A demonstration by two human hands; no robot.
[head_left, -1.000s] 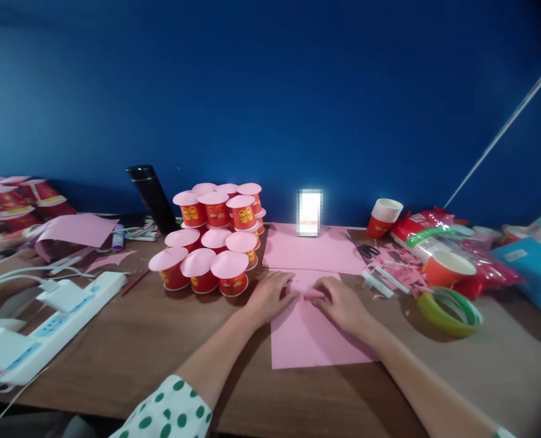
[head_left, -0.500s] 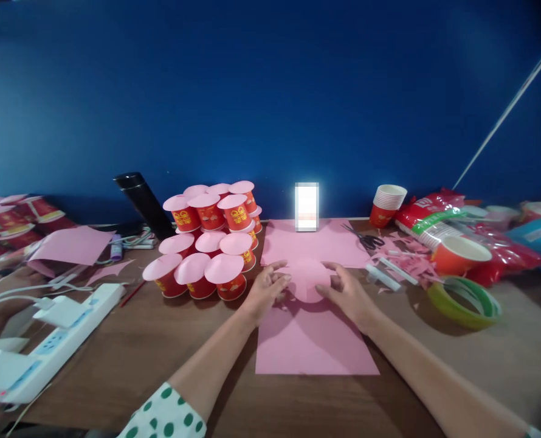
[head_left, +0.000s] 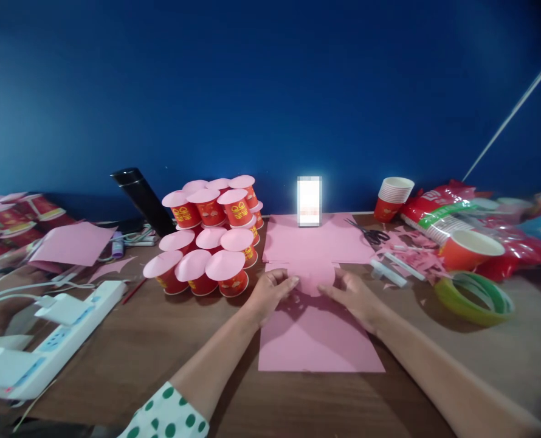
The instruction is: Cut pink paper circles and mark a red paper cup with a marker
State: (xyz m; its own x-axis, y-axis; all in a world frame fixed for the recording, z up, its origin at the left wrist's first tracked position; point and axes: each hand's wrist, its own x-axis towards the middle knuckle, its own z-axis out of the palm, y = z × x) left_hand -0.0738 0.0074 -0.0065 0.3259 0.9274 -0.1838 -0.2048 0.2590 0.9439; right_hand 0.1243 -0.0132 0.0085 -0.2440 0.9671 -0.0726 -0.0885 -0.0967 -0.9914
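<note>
Between my two hands is a round piece of pink paper (head_left: 315, 278), held above pink sheets. My left hand (head_left: 271, 293) is closed on its left edge, thumb on top. At the right edge my right hand (head_left: 351, 296) pinches it with thumb and fingers. Beneath lies a pink sheet (head_left: 320, 350), with another pink sheet (head_left: 313, 240) farther back. The disc's far outline blends into the pink behind it. Left of my hands, red paper cups (head_left: 234, 284) topped with pink paper discs (head_left: 225, 265) stand in stacked rows.
Right: scissors (head_left: 375, 236), pink scraps (head_left: 419, 252), glue sticks (head_left: 388, 274), a green tape roll (head_left: 473, 298), stacked cups (head_left: 392, 198). Left: a power strip (head_left: 58, 340), a black flask (head_left: 141, 201), another person's hand (head_left: 10, 298). A lit screen (head_left: 309, 204) stands against the blue wall.
The paper disc has tilted slightly and looks narrower from front to back. Both hands keep hold of it, with small finger shifts. The whole view has moved a little.
</note>
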